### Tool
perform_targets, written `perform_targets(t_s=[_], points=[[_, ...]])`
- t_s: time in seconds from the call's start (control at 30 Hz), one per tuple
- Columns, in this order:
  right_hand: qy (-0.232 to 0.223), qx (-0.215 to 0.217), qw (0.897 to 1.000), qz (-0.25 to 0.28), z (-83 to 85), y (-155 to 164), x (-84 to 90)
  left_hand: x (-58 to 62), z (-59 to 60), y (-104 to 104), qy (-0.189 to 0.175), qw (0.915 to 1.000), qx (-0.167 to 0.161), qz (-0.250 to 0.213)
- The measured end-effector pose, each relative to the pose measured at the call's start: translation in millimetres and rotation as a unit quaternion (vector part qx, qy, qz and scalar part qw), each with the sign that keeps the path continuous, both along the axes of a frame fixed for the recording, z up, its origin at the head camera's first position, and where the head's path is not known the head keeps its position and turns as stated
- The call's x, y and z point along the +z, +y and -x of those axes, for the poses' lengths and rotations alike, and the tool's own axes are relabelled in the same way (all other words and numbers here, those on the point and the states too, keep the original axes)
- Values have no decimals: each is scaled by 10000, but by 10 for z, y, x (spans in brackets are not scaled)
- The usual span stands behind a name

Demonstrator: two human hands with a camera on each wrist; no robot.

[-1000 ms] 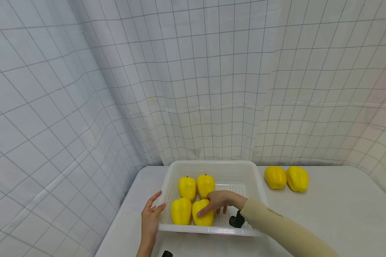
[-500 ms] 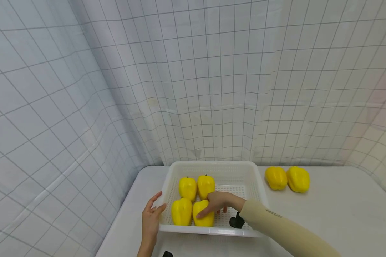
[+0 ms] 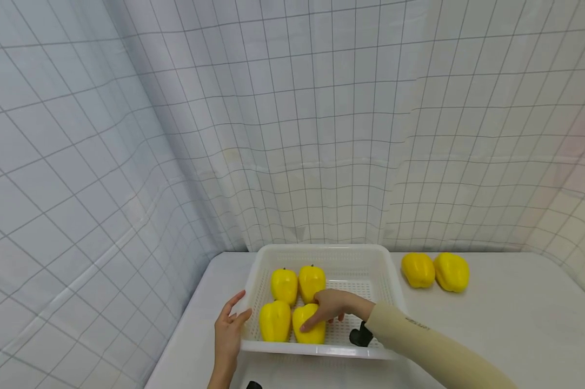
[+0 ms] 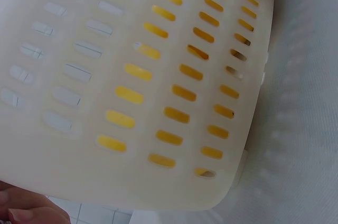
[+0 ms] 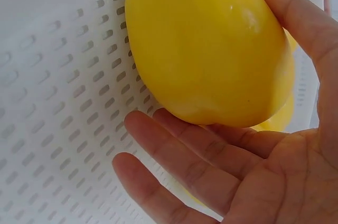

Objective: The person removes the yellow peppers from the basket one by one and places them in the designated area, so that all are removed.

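Observation:
In the head view, a white perforated basket (image 3: 321, 350) holds several yellow bell peppers. My right hand (image 3: 333, 305) grips the front right bell pepper (image 3: 308, 324). The right wrist view shows the thumb on one side of that pepper and two or three fingers along the other, with the little finger (image 5: 145, 184) apart from it. Beside it lies the front left pepper (image 3: 275, 321); the back left pepper (image 3: 284, 286) and back right pepper (image 3: 311, 282) stand behind. My left hand (image 3: 228, 329) is at the basket's left rim, thumb and index finger spread, fingertips at the edge.
Two more yellow bell peppers, one (image 3: 418, 269) close to the basket and another (image 3: 451, 272) touching it, lie on the white table (image 3: 492, 324) to the right. A gridded white curtain (image 3: 321, 135) surrounds the table at the back and sides. A black wrist device (image 3: 361, 335) shows under the right wrist.
Almost nothing differs. The right thumb has shifted very slightly on the front right pepper, and the left hand keeps its place at the rim.

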State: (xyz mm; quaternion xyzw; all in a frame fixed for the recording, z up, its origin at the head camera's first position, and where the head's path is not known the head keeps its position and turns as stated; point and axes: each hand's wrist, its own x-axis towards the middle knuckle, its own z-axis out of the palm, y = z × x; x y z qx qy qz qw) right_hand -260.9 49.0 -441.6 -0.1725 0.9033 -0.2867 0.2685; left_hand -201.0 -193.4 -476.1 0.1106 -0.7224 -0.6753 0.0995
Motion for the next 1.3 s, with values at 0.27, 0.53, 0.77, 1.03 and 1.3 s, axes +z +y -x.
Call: perform_targets(t_s=[0.27, 0.53, 0.77, 1.03, 1.3], points=[[-63, -102, 9998, 132, 13, 20, -10, -26, 13, -24, -30, 10000, -25, -8], [-98, -10, 9990, 434, 36, 64, 10, -18, 12, -12, -41, 10000, -20, -6], [-58, -7, 9978, 654, 46, 85, 66, -12, 12, -12, -65, 10000, 8, 22], [-71, 66, 9933, 1155, 62, 130, 146, 15, 2, -12, -68, 9999, 28, 95], [-14, -179, 9877, 1554, 61, 188, 194, 24, -14, -6, -55, 9999, -4, 87]])
